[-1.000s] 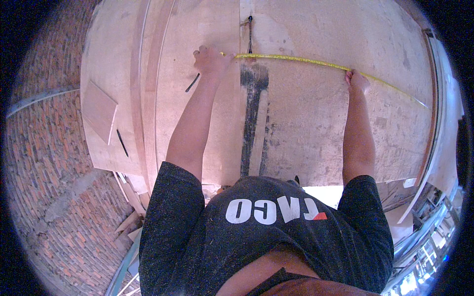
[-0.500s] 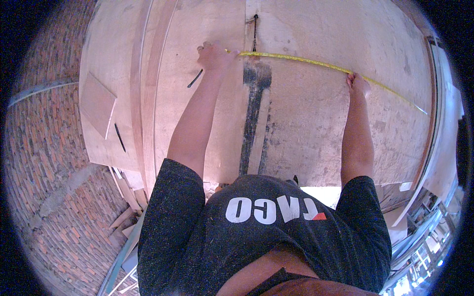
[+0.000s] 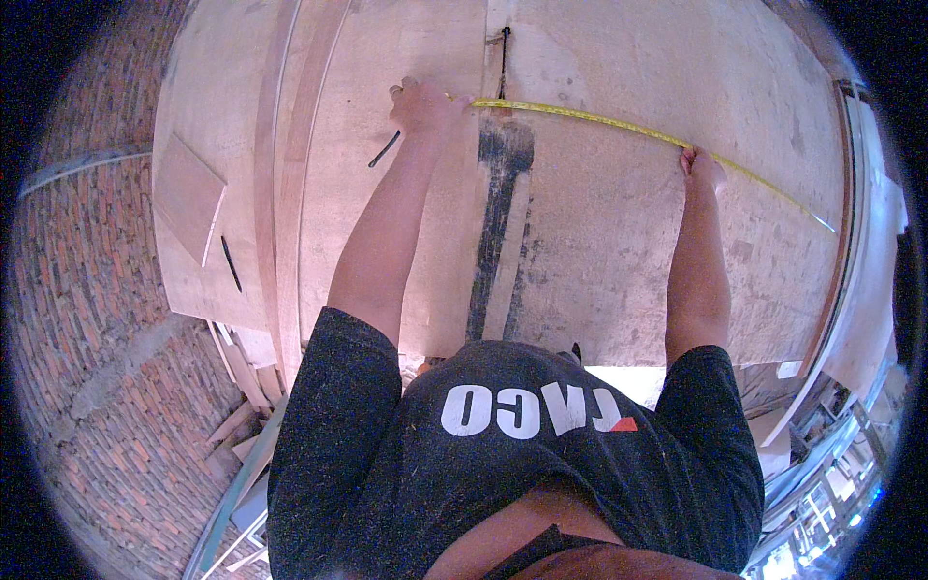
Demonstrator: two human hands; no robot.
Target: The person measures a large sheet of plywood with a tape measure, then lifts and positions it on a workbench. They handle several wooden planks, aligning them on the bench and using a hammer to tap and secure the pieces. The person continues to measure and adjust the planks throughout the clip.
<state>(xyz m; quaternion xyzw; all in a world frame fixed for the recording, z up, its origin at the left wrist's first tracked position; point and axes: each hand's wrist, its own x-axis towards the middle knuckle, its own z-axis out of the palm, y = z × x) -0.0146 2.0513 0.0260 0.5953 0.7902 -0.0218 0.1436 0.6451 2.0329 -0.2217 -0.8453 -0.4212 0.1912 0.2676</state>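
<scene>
A yellow tape measure blade [image 3: 590, 118] stretches over the pale plywood surface [image 3: 619, 242], running from my left hand toward the right edge. At the far middle my left hand [image 3: 423, 104] is closed on the tape measure's near-left end; whether its case is in the palm is hidden. Further right, my right hand [image 3: 703, 168] pinches the blade between thumb and fingers, and its tip extends past that hand. Below my left wrist lies a dark pencil-like stick [image 3: 384, 149]. A thin black rod [image 3: 505, 58] lies beyond the blade.
Two long wood strips [image 3: 314, 97] run along the left of the plywood. Beside them are a small square board [image 3: 190, 198] and another dark pencil-like stick [image 3: 231, 263]. A dark stained strip [image 3: 495, 222] crosses the middle. Brick paving [image 3: 87, 290] borders the left; stacked boards [image 3: 865, 319] stand right.
Both hands keep their grip on the tape measure with almost no movement. The view has shifted very slightly.
</scene>
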